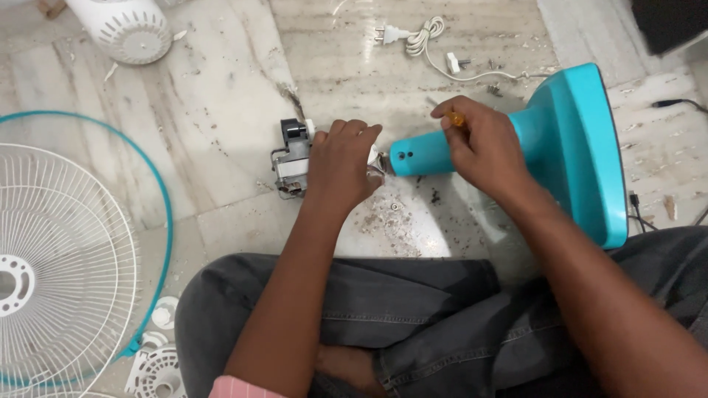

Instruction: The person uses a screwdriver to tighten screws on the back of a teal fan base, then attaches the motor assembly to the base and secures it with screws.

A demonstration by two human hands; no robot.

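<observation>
Marble floor (221,147), pale with grey-brown veins, cracked near the middle, dusty, with dark grit and crumbs scattered, thickest just below the hands. Person sits cross-legged on it in grey trousers (413,309).

White wire fan guard (66,265) with teal rim lies flat at far left; small white plastic parts (158,361) just beside its lower edge. White vented housing (129,29) at top left. White power cord (428,40) with plug lies at top centre and trails right toward the stand. Black cable (675,103) at the right edge.

Fan motor (291,158), grey metal with a black part on top, lies on the floor at centre, its right end meeting the tip of the teal fan stand (568,140). The stand lies on its side, neck pointing left, wide base at right.

Left hand (343,166) curled down over the right end of the motor, fingers closed around it, fingertips at the joint with the neck; most of the motor sticks out left of the knuckles.

Right hand (483,144) rests on top of the teal neck, fingers pinched shut on a small orange-handled tool (457,118), likely a screwdriver; only the handle tip shows between thumb and forefinger, shaft hidden
</observation>
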